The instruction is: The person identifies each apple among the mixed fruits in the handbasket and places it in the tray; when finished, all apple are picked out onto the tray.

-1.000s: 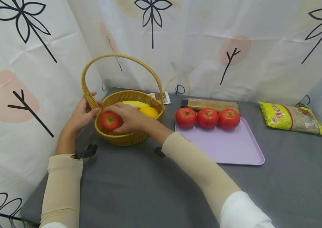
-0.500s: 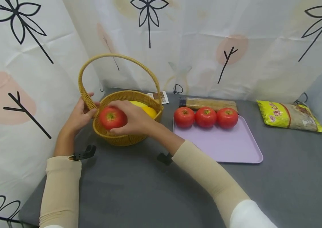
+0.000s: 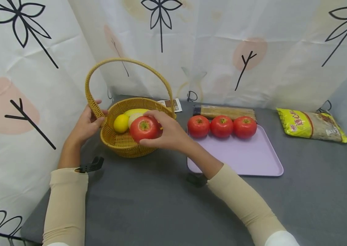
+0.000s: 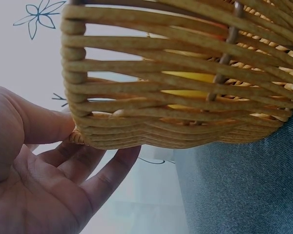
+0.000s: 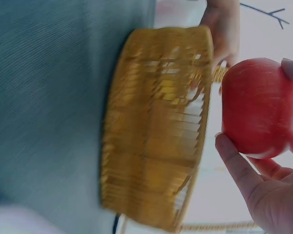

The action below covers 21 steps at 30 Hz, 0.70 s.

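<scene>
A red apple (image 3: 144, 129) is gripped in my right hand (image 3: 170, 133), thumb on the near side and fingers on the far side. It is raised above the right front part of a wicker basket (image 3: 124, 150). The right wrist view shows the apple (image 5: 261, 107) apart from the basket's rim. My left hand (image 3: 84, 126) pinches the basket's left rim, at the foot of the tall handle (image 3: 88, 85). Inside the basket lie a lemon (image 3: 120, 123), a pale rounded fruit (image 3: 133, 118) partly behind the apple, and a long yellow fruit (image 3: 136, 111) at the back.
Right of the basket is a lilac tray (image 3: 241, 157) with three red apples (image 3: 221, 126) along its back edge. A packet of thin sticks or noodles (image 3: 225, 112) lies behind them. A yellow bag (image 3: 313, 125) is farther right. Patterned curtains (image 3: 207, 51) border the grey tabletop (image 3: 161, 205).
My right hand has lifted the red apple from the basket's left side and carried it rightward, uncovering the lemon. The left hand keeps its hold on the basket.
</scene>
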{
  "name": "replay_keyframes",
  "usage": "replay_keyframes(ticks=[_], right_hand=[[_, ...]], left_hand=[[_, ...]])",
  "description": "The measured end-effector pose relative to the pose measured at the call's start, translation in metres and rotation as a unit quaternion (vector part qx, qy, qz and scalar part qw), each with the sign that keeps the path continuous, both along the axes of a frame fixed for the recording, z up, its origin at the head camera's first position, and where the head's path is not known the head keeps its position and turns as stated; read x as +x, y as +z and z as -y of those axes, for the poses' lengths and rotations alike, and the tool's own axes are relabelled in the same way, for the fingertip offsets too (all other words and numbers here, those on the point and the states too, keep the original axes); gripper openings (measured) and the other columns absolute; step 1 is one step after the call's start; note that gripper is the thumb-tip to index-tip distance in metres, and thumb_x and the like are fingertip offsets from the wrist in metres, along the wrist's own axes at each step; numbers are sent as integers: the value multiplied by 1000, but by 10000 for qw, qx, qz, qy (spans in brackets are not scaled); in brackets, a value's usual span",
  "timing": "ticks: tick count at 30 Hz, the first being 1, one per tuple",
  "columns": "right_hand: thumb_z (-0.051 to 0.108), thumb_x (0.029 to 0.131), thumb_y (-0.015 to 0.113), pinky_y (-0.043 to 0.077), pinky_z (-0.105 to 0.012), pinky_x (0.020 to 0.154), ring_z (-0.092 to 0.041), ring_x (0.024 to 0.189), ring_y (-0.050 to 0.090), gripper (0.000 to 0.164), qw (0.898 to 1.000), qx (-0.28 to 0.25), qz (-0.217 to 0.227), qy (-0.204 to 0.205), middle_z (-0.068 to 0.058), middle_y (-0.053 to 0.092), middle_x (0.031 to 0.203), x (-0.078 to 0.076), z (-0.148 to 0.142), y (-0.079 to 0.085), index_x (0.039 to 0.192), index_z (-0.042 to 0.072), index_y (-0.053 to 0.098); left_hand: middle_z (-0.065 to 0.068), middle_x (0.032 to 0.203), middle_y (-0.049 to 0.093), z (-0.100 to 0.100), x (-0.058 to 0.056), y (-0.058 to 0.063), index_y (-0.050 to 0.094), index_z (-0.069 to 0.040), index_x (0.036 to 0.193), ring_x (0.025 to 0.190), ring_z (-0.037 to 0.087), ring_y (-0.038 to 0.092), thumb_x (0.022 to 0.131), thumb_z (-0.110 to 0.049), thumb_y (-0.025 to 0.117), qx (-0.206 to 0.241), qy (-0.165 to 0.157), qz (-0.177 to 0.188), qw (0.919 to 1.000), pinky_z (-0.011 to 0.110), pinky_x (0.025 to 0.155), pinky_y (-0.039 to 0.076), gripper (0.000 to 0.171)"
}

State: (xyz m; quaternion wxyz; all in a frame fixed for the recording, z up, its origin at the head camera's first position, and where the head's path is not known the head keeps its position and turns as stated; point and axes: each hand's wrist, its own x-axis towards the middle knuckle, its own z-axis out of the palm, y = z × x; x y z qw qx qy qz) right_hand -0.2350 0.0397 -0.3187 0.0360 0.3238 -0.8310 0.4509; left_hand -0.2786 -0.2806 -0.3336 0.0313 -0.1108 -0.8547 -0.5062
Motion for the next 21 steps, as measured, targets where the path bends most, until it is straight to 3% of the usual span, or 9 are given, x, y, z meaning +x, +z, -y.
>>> replay_keyframes(ticks=[6, 14, 21], right_hand=[[34, 77, 85, 56, -35, 83, -16, 110, 53, 72, 9989, -152, 138, -416, 0, 54, 130, 2, -33, -14, 138, 17, 52], [35, 77, 85, 57, -39, 82, -20, 111, 53, 69, 9948, 4, 558, -852, 0, 56, 129, 7, -63, -19, 136, 19, 52], [38, 78, 83, 56, -48, 87, -24, 117, 50, 67, 9824, 579, 1082, -1411, -2, 56, 132, 10, -93, -24, 135, 21, 53]], left_hand=[[29, 137, 49, -2, -1, 2, 16, -8, 158, 123, 37, 50, 104, -3, 43, -79, 0, -14, 10000, 19, 87, 46, 61], [29, 139, 48, 0, -1, 1, 15, -9, 159, 125, 37, 49, 104, -3, 43, -114, 70, 119, 9998, 20, 88, 46, 62], [29, 139, 48, 1, -5, -2, 14, -10, 159, 126, 38, 48, 103, -1, 45, -133, 27, 82, 9999, 41, 103, 43, 65]])
